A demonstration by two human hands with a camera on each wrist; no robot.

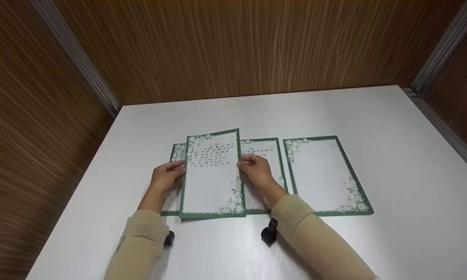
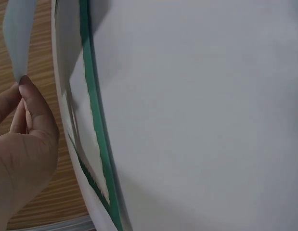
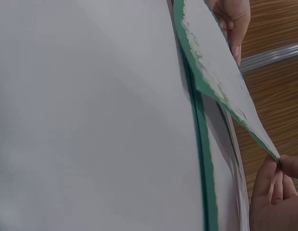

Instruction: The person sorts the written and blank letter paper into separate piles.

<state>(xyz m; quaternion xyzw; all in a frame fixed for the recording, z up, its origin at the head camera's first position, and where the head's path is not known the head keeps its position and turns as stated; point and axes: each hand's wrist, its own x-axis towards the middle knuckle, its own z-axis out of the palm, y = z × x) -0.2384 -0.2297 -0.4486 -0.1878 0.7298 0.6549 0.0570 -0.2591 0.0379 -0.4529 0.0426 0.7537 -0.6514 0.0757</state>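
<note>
Both hands hold up one sheet of paper with a green floral border and several handwritten lines near its top. My left hand pinches its left edge between thumb and fingers; in the left wrist view that hand grips the sheet's rim. At the opposite edge my right hand pinches it likewise, and the right wrist view shows the sheet raised and slanting above the table. Beneath it lie bordered sheets, one partly showing at left and a written one at right.
To the right lies a sheet with the same border and no writing visible. The white table meets wood-grain panels at the back. Dark objects show by the sleeves.
</note>
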